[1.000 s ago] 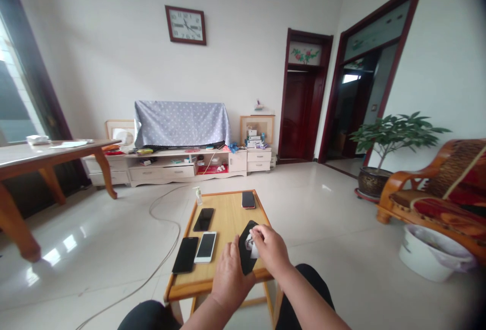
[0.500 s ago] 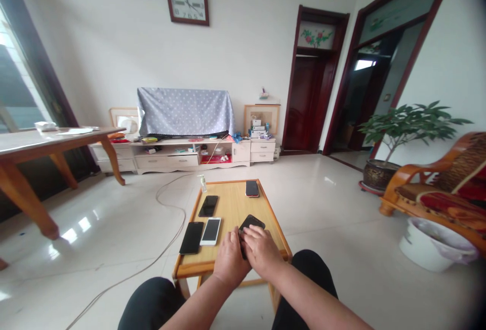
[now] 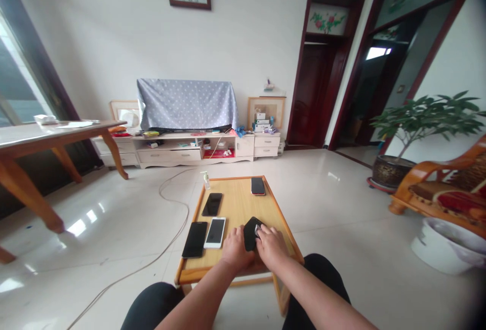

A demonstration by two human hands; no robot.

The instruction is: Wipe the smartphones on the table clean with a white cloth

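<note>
My left hand (image 3: pixel 234 247) is closed around the left edge of a black smartphone (image 3: pixel 249 234), which is tilted above the near part of a small wooden table (image 3: pixel 239 196). Against the phone's right side, my right hand (image 3: pixel 271 247) pinches a small whitish piece (image 3: pixel 257 228), perhaps a wipe; its kind is unclear. A white smartphone (image 3: pixel 215 232) lies just left of my left hand. Beside it is a larger black smartphone (image 3: pixel 195 239), with another black phone (image 3: pixel 212 204) farther back.
At the table's far right corner lies a dark phone with a red edge (image 3: pixel 257 186). A small pump bottle (image 3: pixel 206 180) stands at the far left corner. My knees flank the table. A cable (image 3: pixel 167 239) runs over the floor, and a white bin (image 3: pixel 440 249) stands at right.
My hands have moved apart, uncovering more of the black smartphone, which now stands more upright between them. The whitish piece has come into sight in my right hand. The view has tilted slightly down.
</note>
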